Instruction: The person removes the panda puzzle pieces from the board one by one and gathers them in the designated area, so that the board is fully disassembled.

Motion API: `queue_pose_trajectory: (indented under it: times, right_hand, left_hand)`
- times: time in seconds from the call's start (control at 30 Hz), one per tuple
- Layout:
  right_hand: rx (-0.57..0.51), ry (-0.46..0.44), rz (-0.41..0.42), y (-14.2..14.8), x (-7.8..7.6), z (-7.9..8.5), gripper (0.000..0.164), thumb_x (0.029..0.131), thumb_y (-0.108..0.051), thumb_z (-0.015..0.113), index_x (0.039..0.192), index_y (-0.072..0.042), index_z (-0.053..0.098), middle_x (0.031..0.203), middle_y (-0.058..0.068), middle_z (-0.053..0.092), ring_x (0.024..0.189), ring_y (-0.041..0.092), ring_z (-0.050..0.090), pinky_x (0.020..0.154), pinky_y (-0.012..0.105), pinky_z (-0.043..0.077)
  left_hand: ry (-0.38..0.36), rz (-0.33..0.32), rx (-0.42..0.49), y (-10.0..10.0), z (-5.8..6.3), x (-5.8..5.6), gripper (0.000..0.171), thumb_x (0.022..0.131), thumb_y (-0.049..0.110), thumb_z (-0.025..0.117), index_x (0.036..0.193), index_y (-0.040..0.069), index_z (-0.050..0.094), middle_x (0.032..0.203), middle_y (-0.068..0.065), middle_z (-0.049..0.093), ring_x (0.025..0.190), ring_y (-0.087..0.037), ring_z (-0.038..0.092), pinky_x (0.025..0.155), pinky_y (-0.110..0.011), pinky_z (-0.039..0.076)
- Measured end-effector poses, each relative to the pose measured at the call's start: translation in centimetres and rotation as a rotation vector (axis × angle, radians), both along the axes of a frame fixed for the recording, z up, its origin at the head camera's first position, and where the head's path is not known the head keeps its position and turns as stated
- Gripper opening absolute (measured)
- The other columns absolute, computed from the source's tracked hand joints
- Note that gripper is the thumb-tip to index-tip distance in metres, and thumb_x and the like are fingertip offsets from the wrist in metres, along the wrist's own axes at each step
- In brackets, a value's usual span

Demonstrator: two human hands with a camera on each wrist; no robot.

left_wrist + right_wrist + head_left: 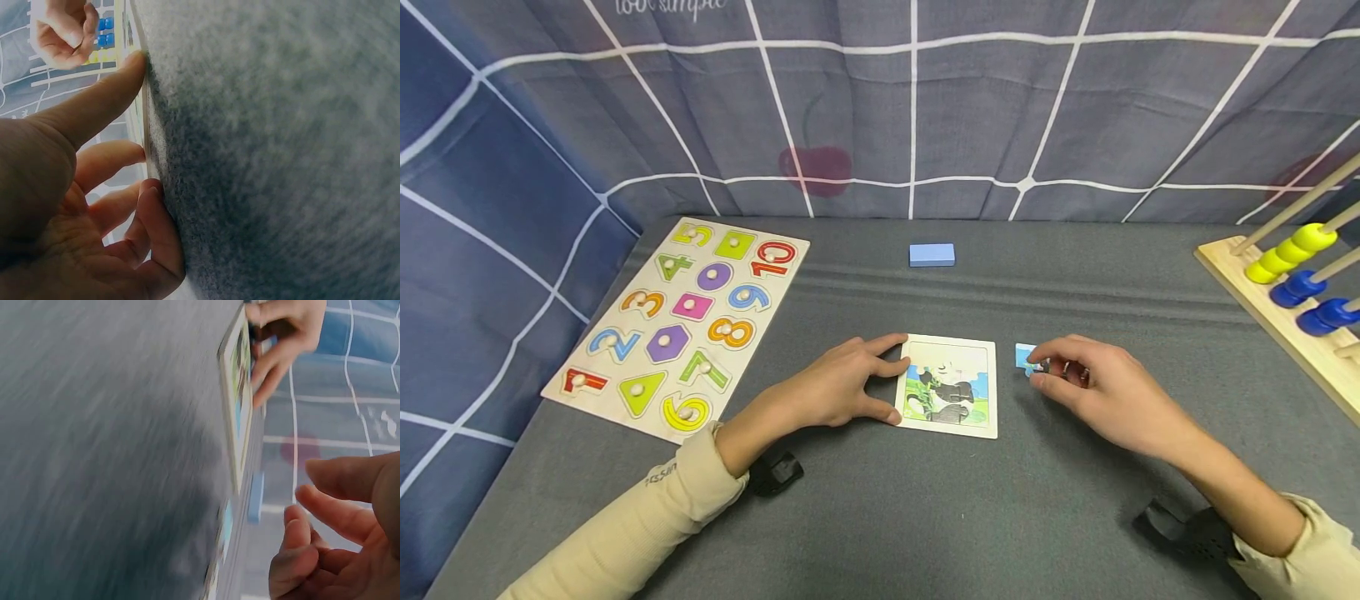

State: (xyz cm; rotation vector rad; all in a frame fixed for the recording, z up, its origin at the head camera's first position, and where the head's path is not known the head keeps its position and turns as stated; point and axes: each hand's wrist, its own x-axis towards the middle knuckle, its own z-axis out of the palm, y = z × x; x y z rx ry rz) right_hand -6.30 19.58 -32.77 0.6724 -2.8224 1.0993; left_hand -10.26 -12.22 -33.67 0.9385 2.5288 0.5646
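Observation:
A square wooden jigsaw board (951,430) with a panda picture lies flat on the cloth; pale outlined areas show in its upper part. Along its left edge my left hand (850,382) rests with thumb and fingers spread, the thumb by the near corner and the index finger by the far one. To the right of the board, my right hand (1097,387) hovers over loose jigsaw pieces (1023,357), partly hiding them. In the right wrist view, thumb and fingers are loosely bent with nothing between them, and the jigsaw pieces (226,525) lie on the cloth below.
A number and shape peg board (715,312) lies at the left. A blue block (932,255) sits behind the jigsaw board. At the right edge stands a wooden bead abacus (1285,333). A checked curtain (970,108) hangs along the back.

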Motion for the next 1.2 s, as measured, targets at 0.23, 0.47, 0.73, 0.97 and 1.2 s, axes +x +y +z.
queue_pose_trajectory:
  times: [0.23, 0.47, 0.73, 0.97, 1.2]
  right_hand:
    - [-0.094, -0.064, 0.079, -3.8, -0.4, 0.1, 0.014, 0.088, -0.004, 0.072, 0.1, -0.01, 0.072, 0.079, -0.008, 0.057, 0.07, 0.009, 0.053, 0.06, 0.025, 0.043]
    - [-0.063, -0.148, 0.165, -6.8, -1.5, -1.0, 0.014, 0.089, -0.009, 0.071, 0.104, -0.008, 0.07, 0.077, -0.009, 0.057, 0.068, 0.007, 0.053, 0.064, 0.029, 0.044]
    - [0.054, -0.189, 0.221, -8.3, -2.7, -1.4, 0.026, 0.088, -0.014, 0.072, 0.111, -0.003, 0.07, 0.079, -0.006, 0.056, 0.07, 0.009, 0.05, 0.067, 0.032, 0.043]
    - [0.173, -0.131, 0.187, -9.2, -2.5, -1.5, 0.025, 0.09, -0.024, 0.073, 0.108, -0.007, 0.071, 0.08, -0.004, 0.052, 0.069, 0.01, 0.046, 0.066, 0.033, 0.041]
    - [0.225, -0.162, 0.118, -10.0, -2.4, -1.5, 0.026, 0.085, -0.021, 0.078, 0.105, -0.008, 0.067, 0.079, -0.004, 0.051, 0.066, 0.012, 0.047, 0.063, 0.032, 0.041]
  left_hand:
    - [-0.002, -0.001, -0.006, 0.0, 0.1, -0.1, 0.07, 0.08, 0.036, 0.082, 0.14, 0.01, 0.057, 0.158, -0.007, 0.031, 0.126, -0.037, 0.046, 0.109, -0.048, 0.03]
    - [-0.004, 0.003, -0.02, 0.0, 0.2, -0.2, 0.07, 0.08, 0.037, 0.082, 0.141, 0.011, 0.056, 0.159, -0.006, 0.031, 0.12, -0.034, 0.048, 0.104, -0.046, 0.036]
    - [-0.006, 0.003, -0.025, 0.0, 0.1, -0.2, 0.07, 0.081, 0.038, 0.081, 0.141, 0.012, 0.056, 0.159, -0.006, 0.031, 0.118, -0.032, 0.049, 0.101, -0.044, 0.038]
    - [-0.005, 0.005, -0.026, 0.0, 0.1, -0.2, 0.071, 0.081, 0.039, 0.081, 0.141, 0.013, 0.056, 0.159, -0.005, 0.03, 0.118, -0.033, 0.049, 0.101, -0.045, 0.038]
    - [0.0, 0.0, -0.018, 0.0, 0.1, -0.1, 0.07, 0.081, 0.038, 0.081, 0.141, 0.012, 0.056, 0.159, -0.006, 0.031, 0.12, -0.034, 0.049, 0.103, -0.046, 0.037]
